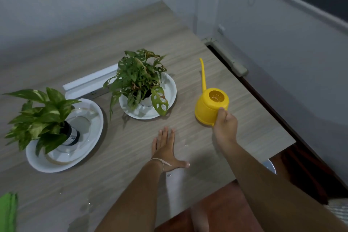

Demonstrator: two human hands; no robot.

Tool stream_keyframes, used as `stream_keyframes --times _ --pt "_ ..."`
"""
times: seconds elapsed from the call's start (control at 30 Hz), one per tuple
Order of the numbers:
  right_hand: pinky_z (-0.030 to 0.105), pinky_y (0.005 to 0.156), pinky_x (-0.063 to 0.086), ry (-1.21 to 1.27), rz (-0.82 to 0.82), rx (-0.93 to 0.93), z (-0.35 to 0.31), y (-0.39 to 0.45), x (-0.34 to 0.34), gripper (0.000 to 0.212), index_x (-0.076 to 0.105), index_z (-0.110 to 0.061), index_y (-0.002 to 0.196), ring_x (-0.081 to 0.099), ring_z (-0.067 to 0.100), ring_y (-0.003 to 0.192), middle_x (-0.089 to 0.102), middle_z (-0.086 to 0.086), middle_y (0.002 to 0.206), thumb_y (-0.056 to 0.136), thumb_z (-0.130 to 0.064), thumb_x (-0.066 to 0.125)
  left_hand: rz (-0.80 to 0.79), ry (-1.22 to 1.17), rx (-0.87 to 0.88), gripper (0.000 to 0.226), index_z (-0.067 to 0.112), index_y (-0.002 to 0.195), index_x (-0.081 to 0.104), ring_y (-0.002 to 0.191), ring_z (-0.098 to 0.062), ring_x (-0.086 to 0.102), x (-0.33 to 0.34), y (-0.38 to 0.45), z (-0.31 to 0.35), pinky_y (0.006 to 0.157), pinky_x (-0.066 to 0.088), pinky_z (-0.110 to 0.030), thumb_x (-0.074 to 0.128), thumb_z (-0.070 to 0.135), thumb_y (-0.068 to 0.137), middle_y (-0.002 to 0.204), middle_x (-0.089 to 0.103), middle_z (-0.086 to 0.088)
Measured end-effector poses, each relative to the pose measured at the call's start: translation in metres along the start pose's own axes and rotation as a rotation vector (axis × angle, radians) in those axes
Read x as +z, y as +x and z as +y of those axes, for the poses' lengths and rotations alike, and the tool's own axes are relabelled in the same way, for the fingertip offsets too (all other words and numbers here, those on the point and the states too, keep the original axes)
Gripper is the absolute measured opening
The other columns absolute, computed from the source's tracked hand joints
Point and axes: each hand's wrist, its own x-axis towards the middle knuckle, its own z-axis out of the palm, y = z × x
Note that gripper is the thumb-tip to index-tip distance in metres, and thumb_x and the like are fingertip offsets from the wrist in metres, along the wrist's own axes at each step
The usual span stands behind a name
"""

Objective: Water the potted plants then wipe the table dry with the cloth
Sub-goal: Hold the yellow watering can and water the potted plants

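Observation:
A yellow watering can (pixel 210 106) with a long thin spout stands on the wooden table (pixel 131 156) at the right, water showing in its top opening. My right hand (pixel 225 124) grips its handle from the near side. My left hand (pixel 166 149) lies flat on the table, palm down, fingers apart, holding nothing. A holey-leaved plant (pixel 139 79) sits in a white pot on a white plate (pixel 169 88) at the centre. A variegated plant (pixel 39 117) stands on a larger white plate (pixel 90 132) at the left. The green cloth (pixel 7 213) lies at the near left edge.
Water drops and wet patches (pixel 88 207) mark the tabletop near the front edge. A white strip (pixel 88 83) lies behind the plates. Walls close in behind and to the right; the table's right edge drops to a dark floor (pixel 301 156).

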Motion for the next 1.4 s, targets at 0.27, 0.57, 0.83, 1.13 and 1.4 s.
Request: stream_keyframes --times 0.27,0.57,0.83,1.13,1.4 --pt "0.031 0.054 0.029 0.083 0.029 -0.037 -0.015 -0.053 -0.03 0.049 0.038 -0.017 0.058 0.04 0.016 0.056 0.041 0.004 0.058 0.104 -0.031 0.045 0.208 -0.138 0.007 0.118 0.015 0.16 0.002 0.154 -0.018 -0.012 -0.005 -0.029 -0.014 0.124 -0.002 -0.034 0.063 0.073 0.077 0.168 -0.007 0.001" --pt "0.032 0.053 0.035 0.142 -0.023 -0.048 -0.05 -0.138 -0.022 0.06 0.046 0.008 0.067 0.047 0.022 0.059 0.047 0.026 0.062 0.094 -0.046 0.043 0.263 -0.1 -0.106 0.107 0.004 0.158 0.012 0.155 -0.023 -0.003 -0.014 -0.081 -0.079 0.124 0.002 -0.032 0.054 0.072 0.085 0.168 0.003 -0.009" --pt "0.037 0.054 0.036 0.155 -0.093 -0.105 -0.088 -0.188 0.008 0.069 0.044 0.012 0.07 0.046 0.022 0.056 0.047 0.033 0.063 0.092 -0.053 0.042 0.109 -0.05 -0.183 0.104 0.003 0.157 -0.002 0.154 -0.028 -0.007 -0.009 -0.099 -0.112 0.125 0.004 -0.039 0.043 0.07 0.091 0.167 -0.008 -0.014" --pt "0.054 0.056 0.049 0.057 -0.081 -0.136 -0.11 -0.204 0.038 0.063 0.042 0.004 0.067 0.049 0.028 0.054 0.05 0.036 0.065 0.101 -0.049 0.043 0.036 -0.099 -0.198 0.124 0.015 0.155 -0.02 0.151 -0.022 -0.024 0.004 -0.097 -0.12 0.123 -0.007 -0.042 0.054 0.078 0.078 0.163 -0.029 -0.004" --pt "0.046 0.051 0.041 0.046 -0.014 -0.167 -0.127 -0.206 0.033 0.057 0.037 -0.011 0.061 0.044 0.018 0.051 0.039 0.011 0.055 0.101 -0.05 0.044 0.022 -0.106 -0.201 0.13 0.017 0.155 -0.021 0.15 -0.021 -0.026 0.009 -0.093 -0.128 0.122 -0.009 -0.041 0.065 0.071 0.074 0.162 -0.03 -0.002"
